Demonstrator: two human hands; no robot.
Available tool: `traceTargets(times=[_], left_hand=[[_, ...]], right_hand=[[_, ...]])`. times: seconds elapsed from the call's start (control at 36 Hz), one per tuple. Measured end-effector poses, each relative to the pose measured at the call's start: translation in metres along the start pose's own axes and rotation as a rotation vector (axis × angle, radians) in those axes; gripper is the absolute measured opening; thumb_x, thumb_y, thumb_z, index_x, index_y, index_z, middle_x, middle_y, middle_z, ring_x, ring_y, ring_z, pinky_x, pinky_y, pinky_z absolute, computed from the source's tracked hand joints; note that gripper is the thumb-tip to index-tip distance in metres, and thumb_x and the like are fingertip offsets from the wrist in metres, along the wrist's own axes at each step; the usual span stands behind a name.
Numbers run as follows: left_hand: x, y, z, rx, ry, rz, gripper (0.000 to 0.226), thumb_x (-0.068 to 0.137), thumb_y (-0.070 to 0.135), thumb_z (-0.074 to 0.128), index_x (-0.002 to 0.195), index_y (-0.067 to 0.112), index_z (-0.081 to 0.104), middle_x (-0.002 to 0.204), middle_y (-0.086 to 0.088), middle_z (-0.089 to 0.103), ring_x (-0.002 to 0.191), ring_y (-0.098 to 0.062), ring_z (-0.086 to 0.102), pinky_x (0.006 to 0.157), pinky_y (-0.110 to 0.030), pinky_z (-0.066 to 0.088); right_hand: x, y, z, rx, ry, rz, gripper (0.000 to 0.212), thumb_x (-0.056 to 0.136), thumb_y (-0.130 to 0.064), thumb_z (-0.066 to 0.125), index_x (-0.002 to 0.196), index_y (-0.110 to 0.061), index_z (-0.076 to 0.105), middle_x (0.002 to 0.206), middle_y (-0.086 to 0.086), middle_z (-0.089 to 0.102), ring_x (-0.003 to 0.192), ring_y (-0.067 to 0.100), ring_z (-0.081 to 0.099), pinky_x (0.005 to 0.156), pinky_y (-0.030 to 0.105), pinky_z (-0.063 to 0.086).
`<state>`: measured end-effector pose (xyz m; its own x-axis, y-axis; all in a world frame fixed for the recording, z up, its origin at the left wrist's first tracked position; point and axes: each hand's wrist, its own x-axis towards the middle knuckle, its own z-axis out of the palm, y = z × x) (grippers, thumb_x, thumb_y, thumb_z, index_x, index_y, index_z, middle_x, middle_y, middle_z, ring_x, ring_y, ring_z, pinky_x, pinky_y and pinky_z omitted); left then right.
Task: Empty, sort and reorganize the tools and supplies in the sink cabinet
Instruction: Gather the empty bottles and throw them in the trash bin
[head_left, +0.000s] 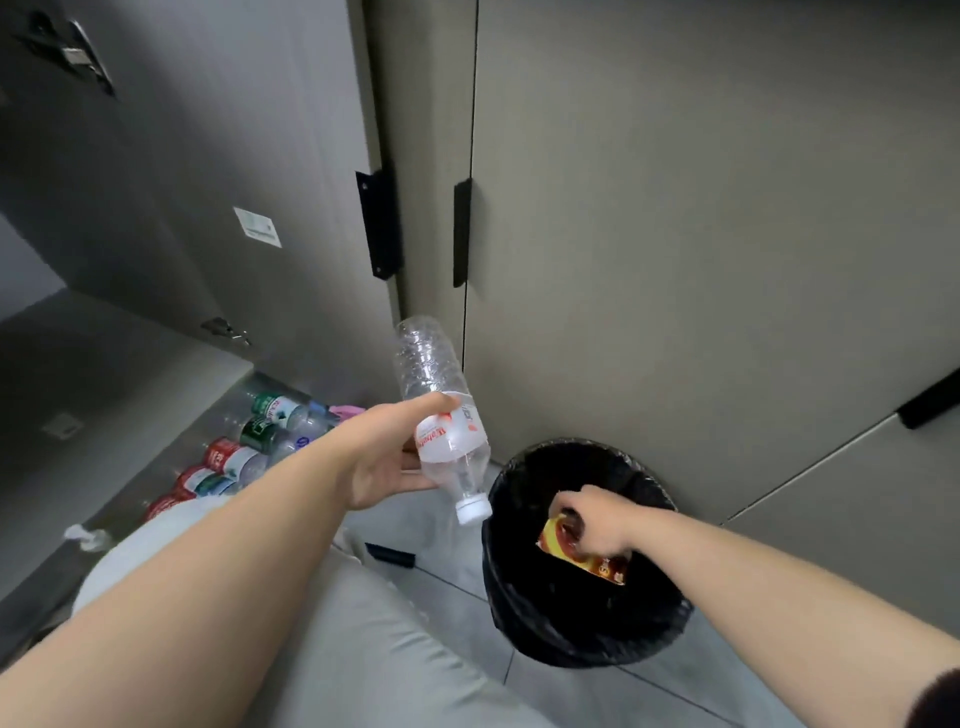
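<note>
My left hand (382, 457) grips an empty clear plastic bottle (441, 410) with a white label and white cap, tilted cap-down just left of the bin. My right hand (592, 519) reaches into a black-lined trash bin (524, 623) and pinches a red and yellow packet (558, 543) inside it. The open cabinet at lower left holds a row of lying bottles (234, 457) with red and green labels.
Grey cabinet doors with black handles (461, 234) rise behind the bin. The open cabinet door (208, 171) stands at the left with a white sticker. A small black object (390, 555) lies on the tiled floor. My knee in light trousers (363, 649) fills the bottom.
</note>
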<state>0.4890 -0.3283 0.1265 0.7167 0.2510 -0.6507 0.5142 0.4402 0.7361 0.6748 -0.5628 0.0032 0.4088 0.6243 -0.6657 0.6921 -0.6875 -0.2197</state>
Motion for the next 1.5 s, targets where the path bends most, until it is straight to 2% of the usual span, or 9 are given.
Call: traceTargets(times=[0.19, 0.28, 0.36, 0.44, 0.53, 0.78, 1.0, 1.33, 1.5], left_hand=[[0.007, -0.012, -0.005, -0.037, 0.037, -0.026, 0.048, 0.080, 0.039, 0.079, 0.119, 0.013, 0.072, 0.114, -0.014, 0.076, 0.109, -0.031, 0.072, 0.088, -0.047, 0.061], [0.011, -0.014, -0.005, 0.050, 0.066, -0.036, 0.051, 0.076, 0.048, 0.082, 0.117, 0.018, 0.074, 0.113, -0.009, 0.077, 0.111, -0.028, 0.072, 0.093, -0.045, 0.059], [0.014, -0.012, -0.004, 0.091, 0.059, -0.027, 0.051, 0.075, 0.055, 0.082, 0.114, 0.022, 0.077, 0.113, -0.006, 0.077, 0.111, -0.024, 0.072, 0.090, -0.037, 0.058], [0.018, -0.010, 0.001, 0.053, 0.027, -0.002, 0.047, 0.078, 0.049, 0.083, 0.113, 0.019, 0.078, 0.115, -0.008, 0.076, 0.108, -0.024, 0.073, 0.089, -0.035, 0.059], [0.019, -0.009, 0.005, 0.044, -0.007, 0.013, 0.048, 0.080, 0.046, 0.082, 0.115, 0.014, 0.077, 0.117, -0.012, 0.075, 0.110, -0.025, 0.073, 0.096, -0.038, 0.058], [0.013, -0.012, 0.009, 0.227, 0.024, -0.052, 0.066, 0.078, 0.069, 0.073, 0.114, 0.014, 0.073, 0.108, -0.005, 0.078, 0.098, -0.020, 0.076, 0.081, -0.038, 0.062], [0.018, -0.020, 0.010, 0.362, 0.210, -0.068, 0.033, 0.099, 0.039, 0.062, 0.114, 0.010, 0.067, 0.105, -0.011, 0.076, 0.095, -0.025, 0.074, 0.081, -0.037, 0.059], [0.014, -0.027, 0.010, 0.455, 0.209, -0.060, 0.025, 0.099, 0.036, 0.063, 0.111, 0.014, 0.067, 0.105, -0.010, 0.076, 0.096, -0.025, 0.075, 0.078, -0.036, 0.060], [0.013, -0.027, 0.013, 0.481, 0.228, -0.068, 0.025, 0.100, 0.034, 0.062, 0.112, 0.013, 0.066, 0.106, -0.010, 0.075, 0.097, -0.026, 0.074, 0.076, -0.035, 0.059]], right_hand=[[0.018, 0.007, 0.048, 0.121, 0.020, 0.054, 0.042, 0.086, -0.028, 0.063, 0.126, -0.040, 0.061, 0.113, -0.003, 0.045, 0.118, 0.027, 0.054, 0.100, 0.034, 0.047], [0.015, -0.009, 0.030, 0.480, 0.166, -0.002, 0.012, 0.095, -0.032, 0.061, 0.100, -0.032, 0.071, 0.098, -0.013, 0.064, 0.097, 0.014, 0.067, 0.083, 0.023, 0.050], [-0.001, -0.038, -0.003, 0.987, 0.113, -0.083, 0.030, 0.096, -0.049, 0.054, 0.097, -0.025, 0.072, 0.095, 0.003, 0.072, 0.080, 0.018, 0.073, 0.071, 0.033, 0.059], [-0.025, -0.062, -0.033, 1.263, -0.074, -0.306, 0.046, 0.089, -0.062, 0.061, 0.114, -0.024, 0.065, 0.101, 0.007, 0.070, 0.089, 0.031, 0.072, 0.073, 0.040, 0.058], [-0.041, -0.084, -0.047, 1.200, -0.157, -0.412, 0.051, 0.085, -0.055, 0.072, 0.127, -0.032, 0.054, 0.112, -0.002, 0.069, 0.101, 0.032, 0.072, 0.078, 0.041, 0.059], [-0.068, -0.037, -0.065, 1.020, -0.005, -0.300, 0.041, 0.091, -0.037, 0.072, 0.126, -0.028, 0.054, 0.109, 0.009, 0.072, 0.077, 0.013, 0.063, 0.074, 0.031, 0.055], [-0.104, 0.041, -0.102, 0.717, -0.099, -0.167, 0.040, 0.095, -0.023, 0.068, 0.133, -0.035, 0.063, 0.112, 0.003, 0.072, 0.089, 0.024, 0.074, 0.084, 0.037, 0.061], [-0.105, 0.042, -0.126, 0.495, -0.131, -0.062, 0.034, 0.092, -0.015, 0.070, 0.123, -0.029, 0.071, 0.102, 0.007, 0.076, 0.085, 0.020, 0.074, 0.079, 0.034, 0.062], [-0.079, 0.012, -0.092, 0.211, 0.026, 0.125, 0.040, 0.089, -0.019, 0.070, 0.128, -0.018, 0.063, 0.093, 0.009, 0.075, 0.073, 0.019, 0.076, 0.075, 0.033, 0.063]])
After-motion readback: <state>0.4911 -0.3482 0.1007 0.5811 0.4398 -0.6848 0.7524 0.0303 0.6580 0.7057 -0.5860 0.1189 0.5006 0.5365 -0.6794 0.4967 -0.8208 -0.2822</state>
